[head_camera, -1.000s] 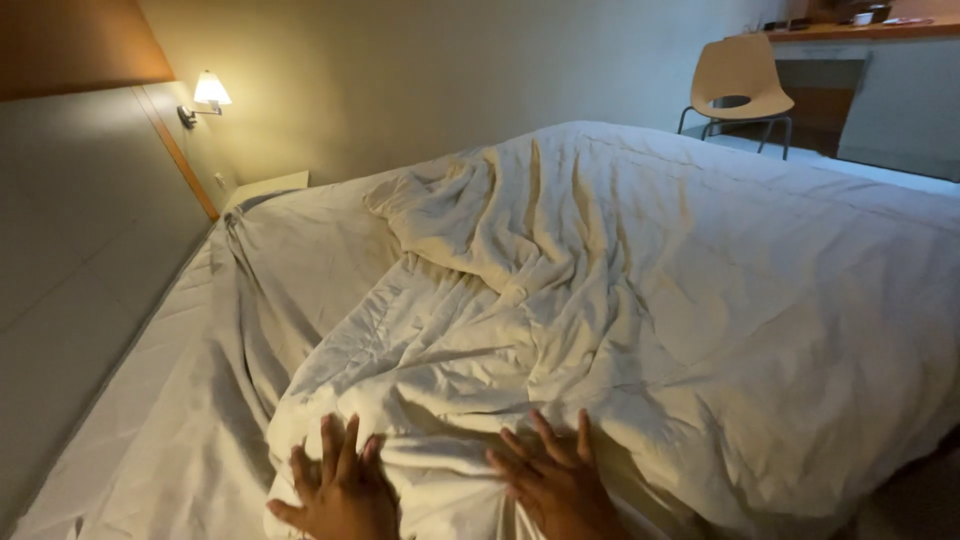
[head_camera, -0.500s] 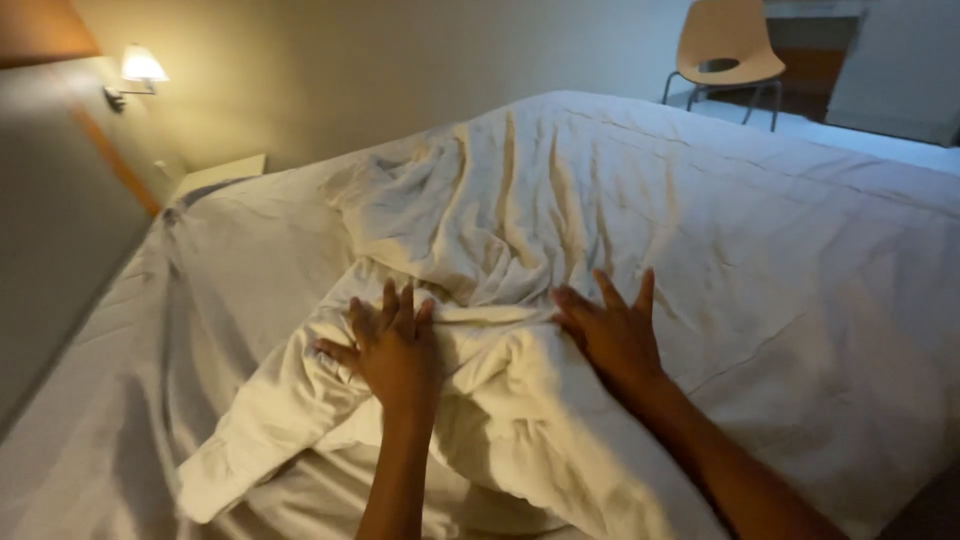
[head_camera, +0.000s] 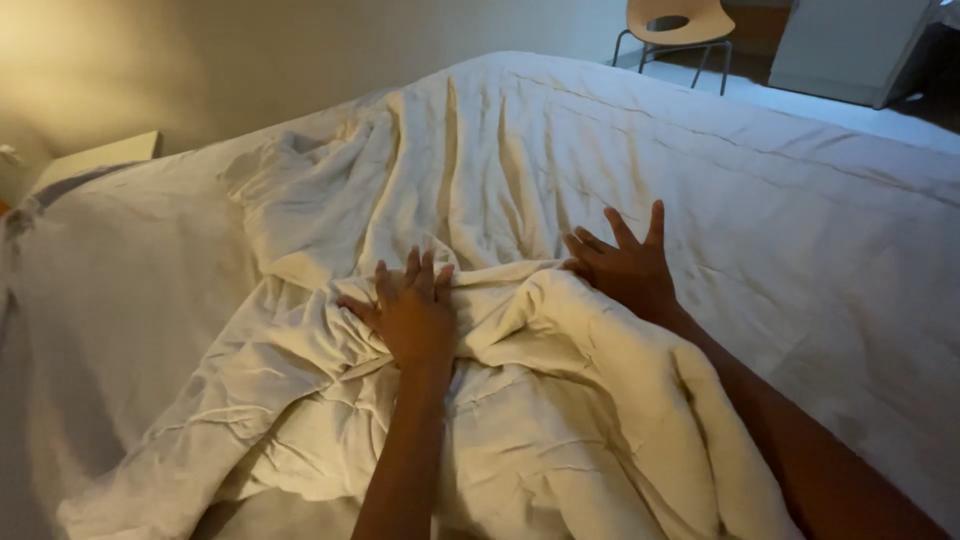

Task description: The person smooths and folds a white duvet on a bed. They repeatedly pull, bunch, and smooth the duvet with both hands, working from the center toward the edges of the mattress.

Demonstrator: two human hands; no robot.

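While both hands' fingers [head_camera: 418, 270] spread flat, the rumpled duvet [head_camera: 560, 400] lies beneath them.

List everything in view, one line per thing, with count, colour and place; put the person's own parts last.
duvet: one, white, rumpled and bunched across the middle of the bed, smoother toward the right.
bed sheet: one, white, laid bare on the left side of the bed.
chair: one, tan seat on thin dark legs, top centre beyond the bed.
bedside shelf: one, pale, at the left against the wall.
cabinet: one, pale, top right on the floor.
wall: one, beige, behind the bed, lit warm at the upper left.
left hand: one, fingers spread, pressed flat on the bunched duvet.
right hand: one, fingers spread, pressed on the duvet to the right of the fold.
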